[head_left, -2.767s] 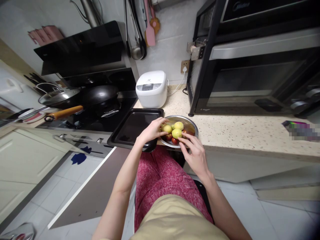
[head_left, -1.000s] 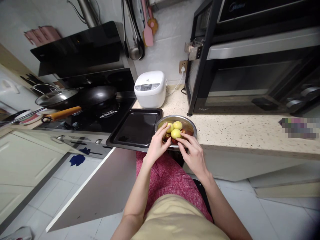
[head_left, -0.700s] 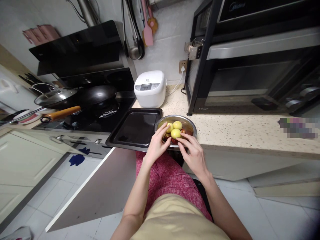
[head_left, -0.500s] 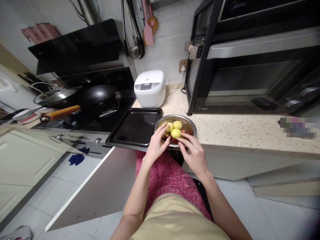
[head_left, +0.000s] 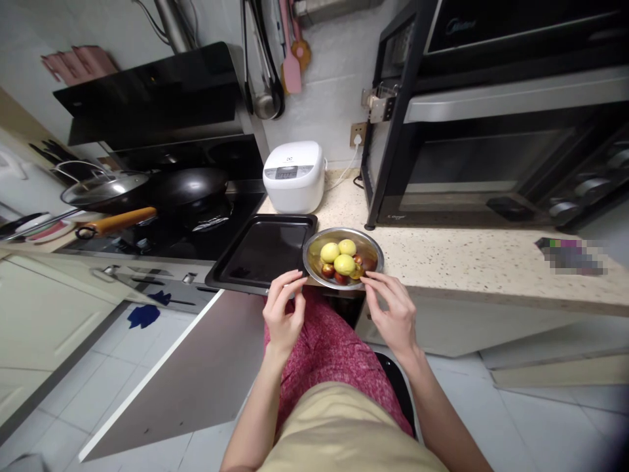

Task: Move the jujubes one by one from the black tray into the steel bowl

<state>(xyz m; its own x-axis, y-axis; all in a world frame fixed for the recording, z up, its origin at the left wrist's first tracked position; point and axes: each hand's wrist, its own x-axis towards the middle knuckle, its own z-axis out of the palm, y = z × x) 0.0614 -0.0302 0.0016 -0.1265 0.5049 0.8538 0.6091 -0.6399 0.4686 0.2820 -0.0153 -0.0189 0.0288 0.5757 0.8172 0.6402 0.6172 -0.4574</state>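
Observation:
A round metal bowl (head_left: 377,257) stands near the counter's front edge. Inside lie several yellow-green round fruits (head_left: 344,264) on top of smaller reddish-brown ones (head_left: 341,278), which look like jujubes. My left hand (head_left: 285,311) hovers just left of the bowl, by the front edge of a black baking tray (head_left: 268,252), fingers bent and thumb apart, with nothing in it. At the bowl's right front rim is my right hand (head_left: 393,308), its fingers apart and fingertips close to the rim; whether they touch it I cannot tell.
A white rice cooker (head_left: 293,177) sits behind the tray. The hob at left carries a wok (head_left: 189,187) and a lidded pan (head_left: 105,190); a wooden handle (head_left: 122,221) sticks out. An oven (head_left: 472,157) stands at right. A cabinet door (head_left: 181,373) hangs open below.
Both hands have come away from the fruits in the bowl. My left hand moved left and toward me; my right hand drew back slightly to the right. The fruits now show fully.

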